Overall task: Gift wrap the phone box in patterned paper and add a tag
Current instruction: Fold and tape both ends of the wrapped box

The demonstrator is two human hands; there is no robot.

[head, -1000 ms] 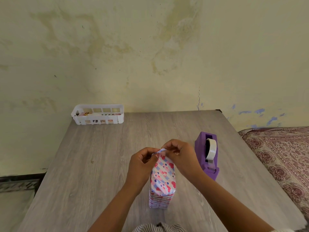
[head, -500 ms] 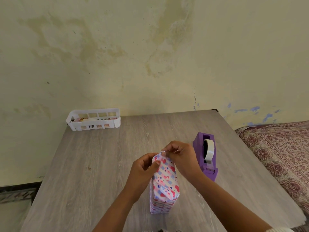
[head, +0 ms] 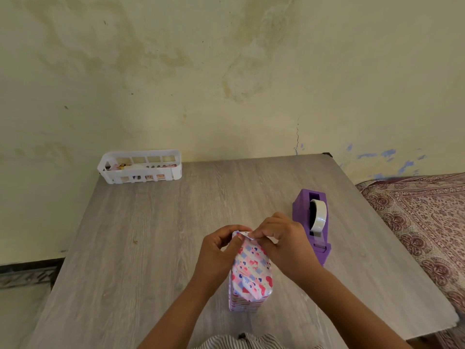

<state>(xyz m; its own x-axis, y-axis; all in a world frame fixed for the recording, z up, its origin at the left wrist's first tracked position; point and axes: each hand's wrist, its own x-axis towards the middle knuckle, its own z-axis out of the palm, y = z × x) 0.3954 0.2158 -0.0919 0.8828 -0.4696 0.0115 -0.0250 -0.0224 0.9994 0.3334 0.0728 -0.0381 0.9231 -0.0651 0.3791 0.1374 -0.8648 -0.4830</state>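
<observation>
Wall (head: 226, 71): cream plaster, stained and cracked, filling the view from 9 through 12 to 3 o'clock.

Table (head: 151, 248): grey wood-grain top, spreading from the centre down to 6 o'clock and carrying every item below.

Patterned cloth (head: 427, 222): maroon print, lying off the table edge at 3 to 4 o'clock.

White basket (head: 141, 167): slotted plastic, sitting at the far left corner of the table at about 10 o'clock, against the wall; small items are showing through the slots, too small to identify.

Tape dispenser (head: 312, 225): purple body, standing at 2 o'clock from the wrapped box, just beside the right hand; a roll of clear tape (head: 319, 217) is sitting upright in it.

Phone box (head: 249, 273): already covered in patterned paper with pink, red and blue hearts on a check ground; standing on end on the table at about 5 o'clock from the centre, between the two forearms, well apart from the basket. A folded flap is showing on its near face.

Left hand (head: 219, 253): gripping the upper left side of the box, fingers curling over the top edge, thumb pressing on the paper near the top.

Right hand (head: 281, 243): fingers bent, fingertips (head: 254, 234) pinching the paper fold at the top end of the box, touching the left hand's fingers there.

Striped garment (head: 239, 342): showing at 6 o'clock, at the lower edge.
</observation>
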